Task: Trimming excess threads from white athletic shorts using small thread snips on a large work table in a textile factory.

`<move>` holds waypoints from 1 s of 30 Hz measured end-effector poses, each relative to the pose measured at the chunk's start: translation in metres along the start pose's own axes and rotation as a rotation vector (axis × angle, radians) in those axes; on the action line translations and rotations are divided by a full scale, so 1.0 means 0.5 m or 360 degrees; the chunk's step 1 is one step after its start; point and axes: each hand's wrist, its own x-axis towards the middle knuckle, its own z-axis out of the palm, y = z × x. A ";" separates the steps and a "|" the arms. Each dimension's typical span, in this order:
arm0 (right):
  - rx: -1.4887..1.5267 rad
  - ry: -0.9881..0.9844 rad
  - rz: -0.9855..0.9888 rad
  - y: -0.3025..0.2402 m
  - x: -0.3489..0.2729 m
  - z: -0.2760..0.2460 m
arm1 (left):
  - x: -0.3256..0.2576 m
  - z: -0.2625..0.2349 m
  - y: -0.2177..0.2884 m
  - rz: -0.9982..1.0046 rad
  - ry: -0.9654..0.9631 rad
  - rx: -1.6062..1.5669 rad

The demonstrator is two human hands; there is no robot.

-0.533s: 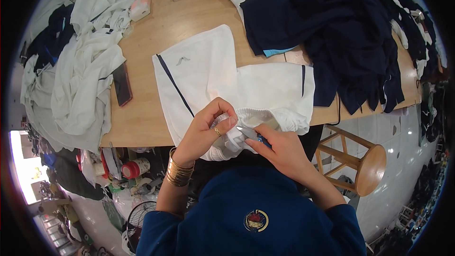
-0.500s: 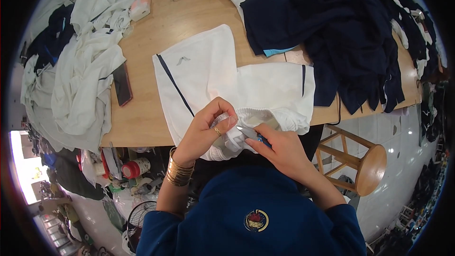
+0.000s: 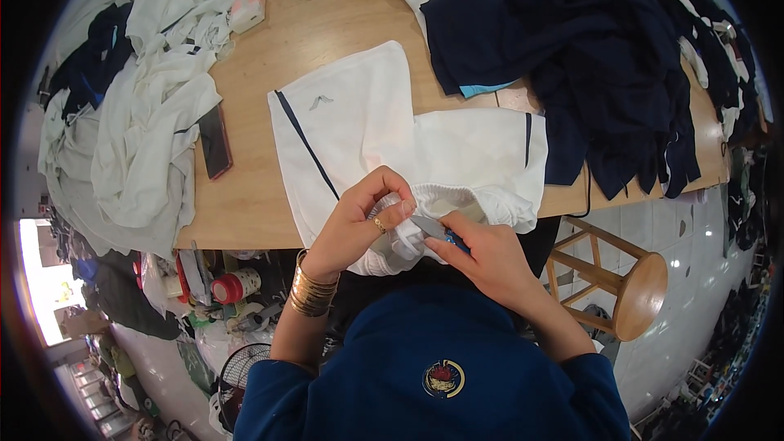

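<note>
White shorts (image 3: 371,126) with dark stripes lie spread on the table, their gathered elastic waistband (image 3: 445,194) at the near edge. My left hand (image 3: 355,220), with a ring and gold bangles, is closed in a pinch at the waistband's inner side. A white piece of fabric, perhaps a label, shows just below its fingertips; whether a thread is pinched is too small to tell. In my right hand (image 3: 494,260) are small snips (image 3: 429,227) with metal blades and a blue handle. The blades point at the left fingertips, close above the white fabric.
Dark navy garments (image 3: 604,65) are heaped at the right, white garments (image 3: 135,155) at the left. A phone (image 3: 215,143) lies beside the white heap, and a tissue pack (image 3: 247,8) farther back. A wooden stool (image 3: 641,294) stands on the floor at the right.
The snips have turned slightly, and their blades now look broader and closer together. Both hands stay at the waistband. The whole view has shifted a little.
</note>
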 end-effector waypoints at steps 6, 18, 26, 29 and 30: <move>0.0011 -0.0049 0.0043 0.000 0.001 -0.002 | 0.002 0.000 0.000 0.0013 -0.0021 -0.0069; -0.0622 0.0959 0.0187 0.161 0.015 -0.041 | 0.009 -0.011 0.006 0.0014 0.0097 -0.0134; -0.0557 0.1447 0.0047 0.115 0.046 -0.234 | 0.033 -0.082 0.087 0.0328 0.0471 -0.0822; 0.0604 0.1070 0.0217 0.107 0.032 -0.276 | 0.031 -0.114 0.106 0.0391 0.0477 -0.1019; 0.0595 0.1083 0.0203 0.100 0.029 -0.281 | 0.032 -0.121 0.095 0.0407 0.0464 -0.1021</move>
